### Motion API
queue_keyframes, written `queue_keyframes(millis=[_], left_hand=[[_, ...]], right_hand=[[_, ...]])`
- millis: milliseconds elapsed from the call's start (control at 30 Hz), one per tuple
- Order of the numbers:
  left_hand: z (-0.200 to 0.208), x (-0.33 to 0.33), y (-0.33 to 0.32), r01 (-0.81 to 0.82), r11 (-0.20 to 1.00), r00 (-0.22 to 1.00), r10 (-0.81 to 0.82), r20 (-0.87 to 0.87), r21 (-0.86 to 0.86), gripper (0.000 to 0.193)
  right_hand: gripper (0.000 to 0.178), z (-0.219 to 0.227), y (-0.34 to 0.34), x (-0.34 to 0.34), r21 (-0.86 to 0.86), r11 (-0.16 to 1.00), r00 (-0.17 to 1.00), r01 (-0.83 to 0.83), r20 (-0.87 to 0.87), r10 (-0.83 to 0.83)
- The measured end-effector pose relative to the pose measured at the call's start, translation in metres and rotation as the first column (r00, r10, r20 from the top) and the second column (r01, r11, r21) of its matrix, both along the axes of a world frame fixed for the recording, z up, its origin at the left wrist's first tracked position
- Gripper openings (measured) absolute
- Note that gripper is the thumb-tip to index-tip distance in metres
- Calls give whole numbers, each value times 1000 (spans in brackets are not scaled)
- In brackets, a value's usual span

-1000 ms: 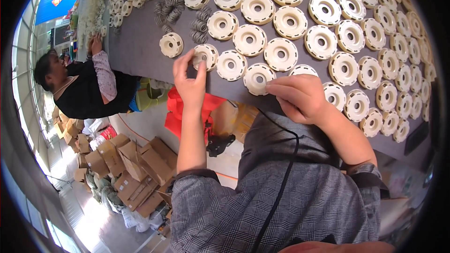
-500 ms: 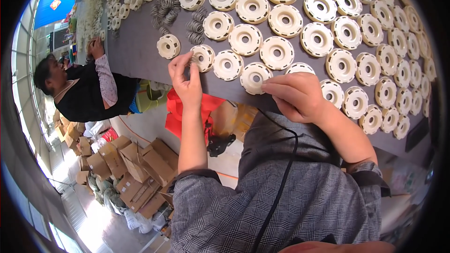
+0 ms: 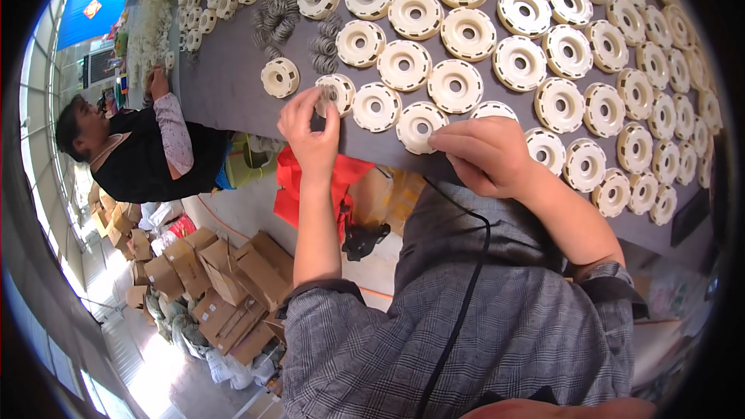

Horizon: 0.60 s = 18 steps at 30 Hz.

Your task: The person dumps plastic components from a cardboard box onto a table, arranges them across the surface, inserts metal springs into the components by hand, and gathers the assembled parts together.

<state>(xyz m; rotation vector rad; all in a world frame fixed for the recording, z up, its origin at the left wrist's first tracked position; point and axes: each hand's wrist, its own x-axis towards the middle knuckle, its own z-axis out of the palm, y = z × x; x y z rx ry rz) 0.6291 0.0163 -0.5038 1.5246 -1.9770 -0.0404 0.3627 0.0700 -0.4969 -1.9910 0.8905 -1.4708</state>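
Grey wire coil spring [image 3: 329, 94], pinched in the left hand [image 3: 309, 132], sits at a cream, round, slotted disc [image 3: 347, 100]; the right hand [image 3: 490, 154], fingers bunched, touches another cream disc [image 3: 420, 127], its grip unclear. Beyond, 2 grey spring piles [image 3: 277, 15] crowd the dark surface [image 3: 233, 70].

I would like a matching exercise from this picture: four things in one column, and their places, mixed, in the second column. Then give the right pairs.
Things:
1. Left hand
2. Right hand
3. Loose springs
4. Cardboard boxes

Places:
A. Piled on the floor
B. At the lower right rim of a cream disc, with no metal coil there
C. At a single metal coil over a cream disc
D. In heaps on the grey table

Right pairs: 1-C, 2-B, 3-D, 4-A
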Motion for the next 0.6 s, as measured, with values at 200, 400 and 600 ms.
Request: queue_keyframes(millis=[200,400,600], left_hand=[[13,4,-1,46,999,967,-43,250,-7,18],[20,0,-2,44,994,964,-67,257,96,21],[11,16,-25,20,991,996,-9,-83,133,29]], right_hand=[[25,1,0,0,5,1000,1000,5,-6,-5],[24,2,0,0,6,1000,1000,-21,0,21],[25,-1,-2,0,19,1000,1000,-15,20,15]])
